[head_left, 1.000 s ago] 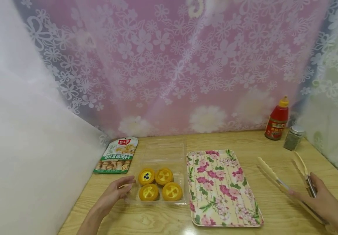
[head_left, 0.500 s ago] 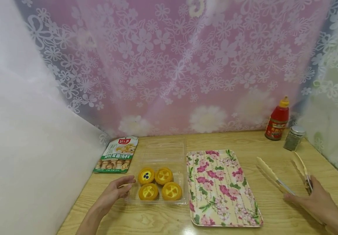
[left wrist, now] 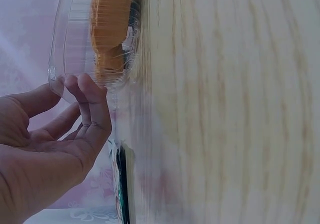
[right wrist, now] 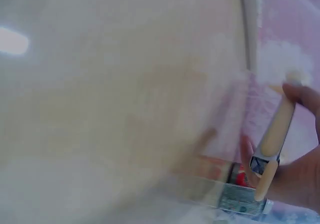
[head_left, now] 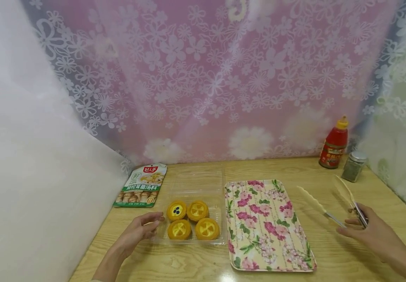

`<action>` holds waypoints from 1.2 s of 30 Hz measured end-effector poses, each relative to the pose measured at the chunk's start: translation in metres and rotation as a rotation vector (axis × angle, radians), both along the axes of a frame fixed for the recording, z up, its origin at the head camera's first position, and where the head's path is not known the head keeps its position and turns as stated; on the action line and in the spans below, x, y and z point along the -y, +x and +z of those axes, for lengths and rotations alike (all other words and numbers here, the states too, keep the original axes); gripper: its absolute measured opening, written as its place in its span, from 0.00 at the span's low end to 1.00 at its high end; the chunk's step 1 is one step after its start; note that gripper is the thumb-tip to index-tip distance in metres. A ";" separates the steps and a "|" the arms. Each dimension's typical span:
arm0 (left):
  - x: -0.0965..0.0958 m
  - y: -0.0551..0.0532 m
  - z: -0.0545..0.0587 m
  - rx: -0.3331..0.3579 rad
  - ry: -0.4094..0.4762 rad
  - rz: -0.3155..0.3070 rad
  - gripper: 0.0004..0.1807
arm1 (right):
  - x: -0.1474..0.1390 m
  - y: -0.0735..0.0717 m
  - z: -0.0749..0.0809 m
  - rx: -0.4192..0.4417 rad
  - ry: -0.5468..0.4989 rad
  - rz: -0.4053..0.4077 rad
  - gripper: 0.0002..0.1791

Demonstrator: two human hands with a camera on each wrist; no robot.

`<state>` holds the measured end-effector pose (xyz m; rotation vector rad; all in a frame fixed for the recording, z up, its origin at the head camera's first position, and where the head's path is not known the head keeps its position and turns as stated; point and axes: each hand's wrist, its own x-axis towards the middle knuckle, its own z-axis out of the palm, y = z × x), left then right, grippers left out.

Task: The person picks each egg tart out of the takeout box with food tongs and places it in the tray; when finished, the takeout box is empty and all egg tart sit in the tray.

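Observation:
My left hand pinches the left edge of a clear plastic clamshell box between thumb and fingers. In the left wrist view, fingers and thumb meet at the box's rim. Several egg tarts sit in the box, one topped with dark berries. At the right, my right hand grips food tongs with cream-coloured tips and metal arms, spread apart with nothing between them. The right wrist view shows the tongs end-on above the table. A flowered tray lies between the hands.
A green-and-white soup seasoning packet lies behind my left hand. A red sauce bottle and a small jar with a metal lid stand at the back right. Curtains enclose the wooden table.
My right hand has lifted the tongs and shifted them slightly to the left, towards the tray. The left hand stays at the box's edge.

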<state>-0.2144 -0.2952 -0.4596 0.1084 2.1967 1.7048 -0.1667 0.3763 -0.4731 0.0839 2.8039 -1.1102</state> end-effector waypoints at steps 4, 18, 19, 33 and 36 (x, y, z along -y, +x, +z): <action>0.000 0.000 0.000 -0.001 0.000 -0.001 0.30 | 0.008 -0.003 0.010 -0.067 -0.025 0.068 0.61; -0.001 0.000 0.001 -0.014 -0.003 -0.002 0.30 | 0.048 -0.004 0.048 -0.160 0.108 0.148 0.58; -0.001 0.000 0.001 -0.014 -0.002 -0.003 0.30 | 0.052 -0.005 0.050 -0.142 0.101 0.148 0.58; 0.001 0.001 0.000 -0.022 0.000 -0.011 0.30 | 0.110 -0.010 0.068 -0.295 0.105 0.256 0.57; 0.000 0.001 0.000 -0.024 -0.005 -0.004 0.29 | 0.122 -0.010 0.068 -0.292 0.099 0.285 0.56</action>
